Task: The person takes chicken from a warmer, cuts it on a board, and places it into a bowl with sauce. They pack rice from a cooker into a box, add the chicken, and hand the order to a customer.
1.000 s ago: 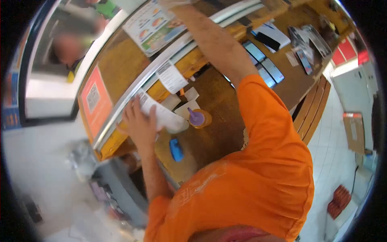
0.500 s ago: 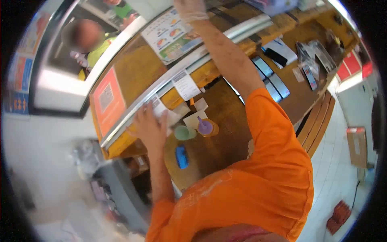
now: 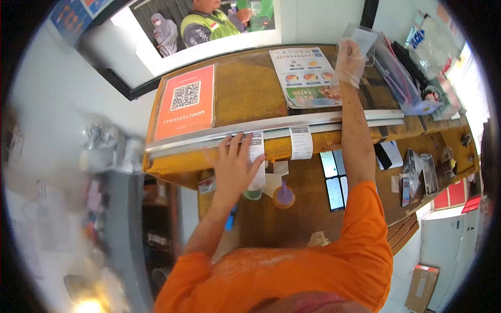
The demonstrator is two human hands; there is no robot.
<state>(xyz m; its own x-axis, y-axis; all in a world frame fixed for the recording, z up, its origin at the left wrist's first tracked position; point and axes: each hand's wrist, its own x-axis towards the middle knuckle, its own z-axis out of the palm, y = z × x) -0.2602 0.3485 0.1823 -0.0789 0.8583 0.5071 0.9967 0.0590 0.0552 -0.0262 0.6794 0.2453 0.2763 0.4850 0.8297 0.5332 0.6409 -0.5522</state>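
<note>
My left hand [image 3: 233, 167] lies with fingers spread at the metal rail [image 3: 282, 124] along the counter edge, its thumb over a hanging paper receipt [image 3: 256, 151]. A second receipt [image 3: 301, 143] hangs from the rail to the right. My right hand [image 3: 349, 62], in a clear plastic glove, reaches across the counter top past the printed menu sheet [image 3: 305, 75]. Its fingers are closed beside a see-through plastic piece with white paper [image 3: 364, 39]; their exact grip on it I cannot make out. Below the left hand stand a green cup [image 3: 253, 195] and a purple-topped cup [image 3: 284, 196].
An orange QR-code sign [image 3: 185, 101] lies at the counter's left. A clear plastic bin [image 3: 407, 88] stands at right. Several phones [image 3: 335, 192] rest on the lower shelf, with a metal tray [image 3: 429, 175] farther right. Beyond the window is a person in a yellow-green vest [image 3: 211, 27].
The view has turned, bringing the counter level. My right hand now shows fully, beside the see-through plastic. My left hand stays at the rail, still on the receipt.
</note>
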